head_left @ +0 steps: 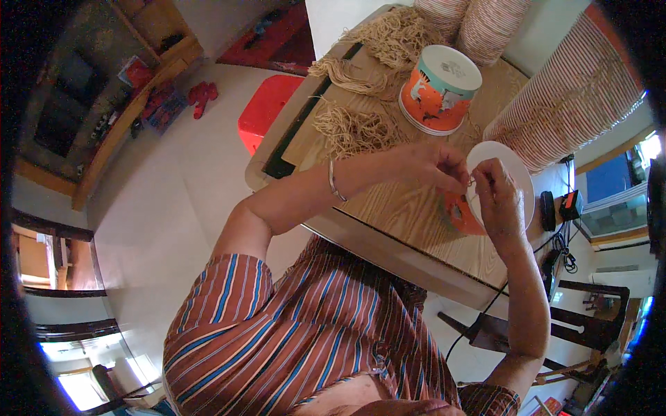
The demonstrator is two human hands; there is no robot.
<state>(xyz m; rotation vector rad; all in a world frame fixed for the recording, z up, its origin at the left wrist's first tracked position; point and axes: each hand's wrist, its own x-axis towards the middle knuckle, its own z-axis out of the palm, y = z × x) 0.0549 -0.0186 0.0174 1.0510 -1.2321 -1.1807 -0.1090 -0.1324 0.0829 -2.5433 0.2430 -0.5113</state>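
Note:
Both my hands meet over a paper bucket (463, 216) with an orange outside and a white round face, near the table's right edge. My left hand (444, 168) reaches across from the left, its fingers pinched together at the bucket's near side. Close beside it, my right hand (498, 201) is also closed in a pinch. A short bit of thin tan cord (472, 182) shows between the fingertips; the rest of it is hidden. Farther back, an orange and teal paper bucket (440, 89) stands upside down on the table.
Loose bundles of tan cord (357, 132) lie on the wood-grain table (395, 215). Tall stacks of nested paper buckets (565, 93) stand at the right and back, with cords draped over one. A red stool (266, 111) is beyond the left edge. Black cables (565, 253) hang at the right.

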